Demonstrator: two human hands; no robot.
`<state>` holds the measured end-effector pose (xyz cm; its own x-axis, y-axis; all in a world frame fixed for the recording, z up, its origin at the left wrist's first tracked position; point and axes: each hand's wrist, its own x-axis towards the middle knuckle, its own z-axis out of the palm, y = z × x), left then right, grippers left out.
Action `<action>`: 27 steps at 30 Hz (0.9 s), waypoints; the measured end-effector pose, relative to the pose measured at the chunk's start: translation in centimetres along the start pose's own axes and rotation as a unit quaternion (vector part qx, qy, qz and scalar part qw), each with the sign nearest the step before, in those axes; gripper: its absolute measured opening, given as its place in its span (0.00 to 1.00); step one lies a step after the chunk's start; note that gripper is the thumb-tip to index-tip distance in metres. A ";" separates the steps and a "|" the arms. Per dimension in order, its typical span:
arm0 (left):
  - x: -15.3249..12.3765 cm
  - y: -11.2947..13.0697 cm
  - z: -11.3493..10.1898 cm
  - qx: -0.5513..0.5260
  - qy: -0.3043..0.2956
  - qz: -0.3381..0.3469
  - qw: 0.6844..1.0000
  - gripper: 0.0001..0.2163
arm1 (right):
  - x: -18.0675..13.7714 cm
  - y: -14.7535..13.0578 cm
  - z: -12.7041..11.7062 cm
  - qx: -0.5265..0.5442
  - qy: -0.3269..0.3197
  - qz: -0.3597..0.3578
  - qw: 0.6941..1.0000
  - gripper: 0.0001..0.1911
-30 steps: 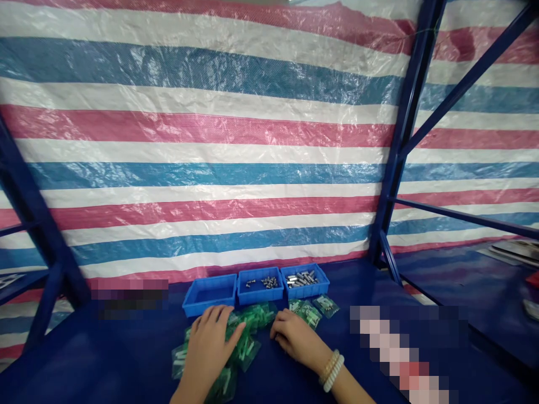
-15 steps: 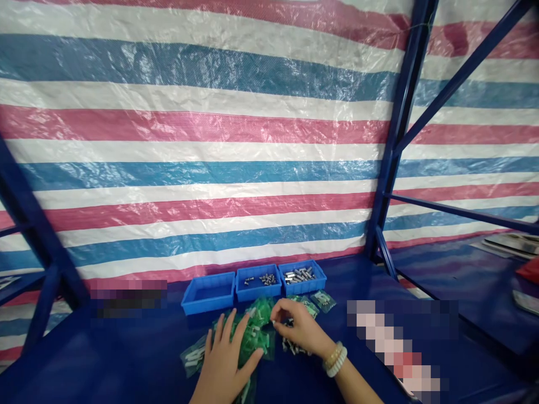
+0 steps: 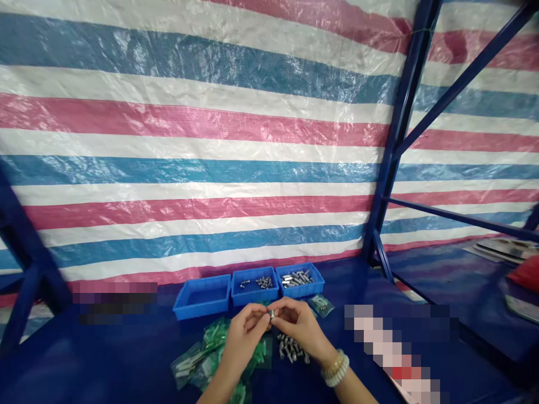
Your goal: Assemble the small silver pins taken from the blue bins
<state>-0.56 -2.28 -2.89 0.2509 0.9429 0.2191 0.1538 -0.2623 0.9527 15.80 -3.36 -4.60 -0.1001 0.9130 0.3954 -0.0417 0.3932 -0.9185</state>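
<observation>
My left hand (image 3: 248, 331) and my right hand (image 3: 297, 325) meet over the blue table, fingertips pinched together. Between them is a small shiny metal piece (image 3: 272, 314); both hands seem to grip it, though fingers cover most of it. Below my right hand lies a pile of metal screws (image 3: 292, 349). Under and left of my left hand are clear bags with green parts (image 3: 215, 335), and a bag of whitish pieces (image 3: 188, 365) lies at their left edge. Another small bag (image 3: 320, 305) rests beyond my right hand.
Three blue bins stand in a row: a bare left bin (image 3: 202, 297), a middle bin (image 3: 255, 300) with screws, a right bin (image 3: 301, 289) with metal cylinders. Blue frame posts (image 3: 389, 151) rise before a striped sheet (image 3: 210, 168). A blurred-out object (image 3: 391, 350) lies at right.
My left hand has left the green bags, moved right and closed its fingertips against those of my right hand. The small metal piece now shows between them.
</observation>
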 end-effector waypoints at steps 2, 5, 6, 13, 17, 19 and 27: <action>-0.5 0.1 0.1 -0.036 -0.003 -0.023 0.999 0.15 | -0.1 0.0 0.5 0.019 0.014 0.000 1.000 0.10; -0.9 0.5 0.2 -0.094 0.000 -0.055 0.994 0.15 | -0.4 0.1 1.0 0.033 0.040 -0.006 0.999 0.09; -1.0 0.7 0.1 -0.106 0.003 -0.059 0.993 0.15 | -0.4 0.1 1.1 0.032 0.047 -0.010 0.998 0.08; -1.0 1.7 -0.5 -0.103 0.017 -0.049 0.993 0.12 | -1.1 -2.1 0.6 -0.079 0.040 -0.084 0.993 0.06; -1.5 2.6 -0.9 -0.090 -0.008 -0.014 0.996 0.09 | -1.6 -3.5 0.5 -0.122 0.057 -0.148 0.980 0.04; -1.7 2.9 -1.1 -0.087 -0.024 0.014 0.996 0.09 | -1.9 -3.8 0.6 -0.110 0.056 -0.161 0.979 0.02; -2.1 2.8 -0.3 -0.089 -0.042 0.093 0.991 0.06 | -1.9 -3.5 0.6 -0.078 0.072 -0.102 0.989 0.06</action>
<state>-0.95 -4.89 -0.57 0.3397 0.8591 0.3828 -0.0724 -0.3820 0.9213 15.55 -6.56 -2.20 0.0382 0.8142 0.5793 0.1095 0.5728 -0.8123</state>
